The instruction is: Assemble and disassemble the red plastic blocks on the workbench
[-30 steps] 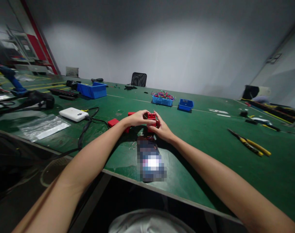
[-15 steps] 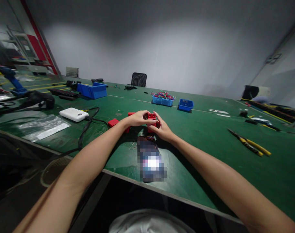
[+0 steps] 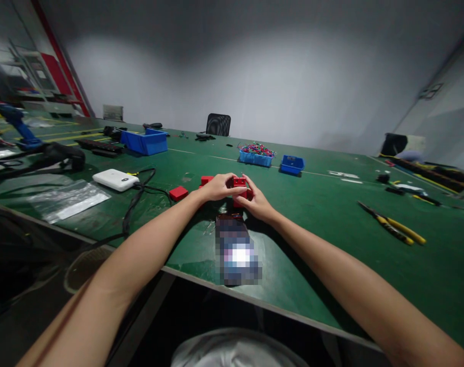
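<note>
Both my hands meet over a small red block (image 3: 239,182) at the middle of the green table (image 3: 331,214). My left hand (image 3: 215,186) curls round its left side and my right hand (image 3: 256,203) grips its right side and underside. Another red part shows under the block between my palms. A loose red block (image 3: 178,193) lies left of my left wrist, and one more red piece (image 3: 206,179) peeks out behind my left hand. A blurred flat object (image 3: 237,250) lies just in front of my hands.
A white box (image 3: 116,179) with a black cable and a plastic bag (image 3: 65,200) lie at the left. Blue bins (image 3: 145,142) (image 3: 255,156) (image 3: 292,165) stand further back. Yellow-handled pliers (image 3: 394,229) lie at the right. A black chair (image 3: 218,124) stands behind the table.
Nearly nothing has changed: both hands stay closed on the red block, shifted very slightly away from me.
</note>
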`<state>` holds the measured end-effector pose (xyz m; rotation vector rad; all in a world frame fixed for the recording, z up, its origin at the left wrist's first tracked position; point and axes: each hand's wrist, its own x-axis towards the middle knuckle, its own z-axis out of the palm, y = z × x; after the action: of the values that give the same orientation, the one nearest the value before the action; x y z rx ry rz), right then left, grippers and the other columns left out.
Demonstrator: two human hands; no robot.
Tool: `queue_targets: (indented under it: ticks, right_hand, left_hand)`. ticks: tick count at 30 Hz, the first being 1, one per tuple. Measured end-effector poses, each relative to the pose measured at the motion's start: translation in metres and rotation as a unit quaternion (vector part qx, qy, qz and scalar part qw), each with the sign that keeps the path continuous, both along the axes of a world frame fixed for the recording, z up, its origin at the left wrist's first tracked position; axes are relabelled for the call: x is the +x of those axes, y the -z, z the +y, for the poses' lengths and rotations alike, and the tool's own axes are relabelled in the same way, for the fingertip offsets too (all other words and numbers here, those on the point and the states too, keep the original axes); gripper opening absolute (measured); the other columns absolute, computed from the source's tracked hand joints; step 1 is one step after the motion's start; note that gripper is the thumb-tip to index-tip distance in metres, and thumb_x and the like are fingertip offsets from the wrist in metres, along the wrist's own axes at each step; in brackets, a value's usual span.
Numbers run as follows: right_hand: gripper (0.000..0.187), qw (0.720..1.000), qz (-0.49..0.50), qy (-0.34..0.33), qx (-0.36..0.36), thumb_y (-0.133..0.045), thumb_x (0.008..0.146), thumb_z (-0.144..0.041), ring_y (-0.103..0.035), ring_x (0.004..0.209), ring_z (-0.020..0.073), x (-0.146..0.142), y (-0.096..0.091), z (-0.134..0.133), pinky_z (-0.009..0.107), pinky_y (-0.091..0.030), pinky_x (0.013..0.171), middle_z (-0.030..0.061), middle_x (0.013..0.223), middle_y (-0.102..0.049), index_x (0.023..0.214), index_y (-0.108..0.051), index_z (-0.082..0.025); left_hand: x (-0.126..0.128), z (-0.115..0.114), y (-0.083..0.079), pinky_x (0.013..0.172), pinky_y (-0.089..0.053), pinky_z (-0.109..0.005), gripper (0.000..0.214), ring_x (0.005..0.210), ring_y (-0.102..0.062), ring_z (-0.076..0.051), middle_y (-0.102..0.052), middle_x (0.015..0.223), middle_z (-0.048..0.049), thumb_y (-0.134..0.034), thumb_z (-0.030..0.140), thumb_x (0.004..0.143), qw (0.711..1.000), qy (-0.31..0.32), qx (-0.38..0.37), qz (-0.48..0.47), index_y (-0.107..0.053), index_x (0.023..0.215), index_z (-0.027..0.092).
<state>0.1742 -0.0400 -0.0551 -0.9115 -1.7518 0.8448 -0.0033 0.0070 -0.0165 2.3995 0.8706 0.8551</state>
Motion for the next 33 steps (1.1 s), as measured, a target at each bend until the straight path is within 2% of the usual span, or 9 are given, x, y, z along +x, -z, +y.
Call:
queue_targets:
  ticks: [3,6,11,14,18,20,25,33]
  right_hand:
    - [0.088,1.000,-0.008,0.026,0.000,-0.067,0.075,-0.045,-0.052,0.122,0.0268,0.000,0.003,0.003,0.043,-0.043,0.102,0.0124,0.134,-0.054,0.148,-0.025,-0.019]
    - [0.084,1.000,-0.020,0.015,0.016,-0.067,0.076,-0.044,-0.054,0.119,0.0255,0.000,0.006,0.006,0.042,-0.045,0.100,0.0110,0.133,-0.054,0.146,-0.028,-0.021]
    - [0.080,0.995,-0.072,-0.006,0.073,-0.072,0.071,-0.039,-0.060,0.105,0.0226,0.002,0.006,0.007,0.038,-0.047,0.094,0.0091,0.124,-0.060,0.141,-0.038,-0.020]
    - [0.076,0.992,-0.073,0.016,0.103,-0.072,0.071,-0.036,-0.061,0.098,0.0211,0.001,0.005,0.006,0.036,-0.048,0.090,0.0083,0.118,-0.063,0.138,-0.041,-0.018]
    - [0.061,0.984,-0.059,0.074,0.153,-0.065,0.076,-0.034,-0.061,0.099,0.0215,-0.002,0.002,0.002,0.036,-0.047,0.092,0.0083,0.117,-0.064,0.132,-0.049,-0.017]
    - [0.057,0.979,-0.057,0.101,0.167,-0.063,0.076,-0.030,-0.061,0.099,0.0219,-0.003,0.001,0.000,0.037,-0.047,0.092,0.0089,0.117,-0.065,0.131,-0.051,-0.016]
    - [0.053,0.963,-0.054,0.167,0.207,-0.060,0.074,-0.026,-0.060,0.099,0.0231,-0.002,0.001,-0.002,0.038,-0.047,0.091,0.0108,0.114,-0.064,0.126,-0.056,-0.016]
    - [0.044,0.964,-0.066,0.158,0.202,-0.059,0.077,-0.034,-0.063,0.089,0.0217,-0.003,-0.001,-0.005,0.035,-0.049,0.085,0.0087,0.106,-0.068,0.117,-0.061,-0.016]
  left_hand:
    - [0.000,0.000,0.002,0.066,-0.041,-0.028,0.057,0.076,-0.057,-0.019,-0.066,0.089,-0.0049,-0.051,0.065,0.078,0.999,-0.031,0.012,0.014,-0.062,0.102,0.014]
    - [0.001,0.003,0.004,0.066,-0.041,-0.029,0.060,0.075,-0.058,-0.019,-0.066,0.087,-0.0055,-0.054,0.068,0.074,0.996,-0.087,-0.003,0.010,-0.060,0.099,0.014]
    - [0.008,0.006,0.004,0.059,-0.038,-0.028,0.060,0.067,-0.055,-0.018,-0.063,0.077,-0.0049,-0.056,0.073,0.067,0.982,-0.182,-0.042,-0.023,-0.059,0.081,0.015]
    - [0.013,0.004,0.000,0.057,-0.038,-0.027,0.060,0.063,-0.053,-0.016,-0.061,0.073,-0.0042,-0.062,0.072,0.062,0.976,-0.182,-0.090,-0.083,-0.057,0.077,0.014]
    - [0.015,0.002,-0.005,0.059,-0.041,-0.026,0.060,0.062,-0.054,-0.014,-0.060,0.075,-0.0042,-0.062,0.070,0.064,0.957,-0.127,-0.190,-0.178,-0.057,0.082,0.013]
    - [0.014,0.002,-0.006,0.059,-0.040,-0.026,0.059,0.061,-0.052,-0.013,-0.060,0.073,-0.0031,-0.059,0.070,0.067,0.964,-0.124,-0.164,-0.167,-0.057,0.083,0.013]
    - [0.012,-0.002,-0.004,0.059,-0.036,-0.026,0.054,0.061,-0.049,-0.014,-0.056,0.067,0.0000,-0.044,0.069,0.079,0.988,-0.137,-0.010,-0.069,-0.056,0.078,0.016]
    - [0.007,-0.008,-0.008,0.065,-0.038,-0.029,0.055,0.066,-0.052,-0.017,-0.059,0.071,-0.0027,-0.035,0.067,0.084,0.988,-0.150,0.026,-0.003,-0.056,0.075,0.017]
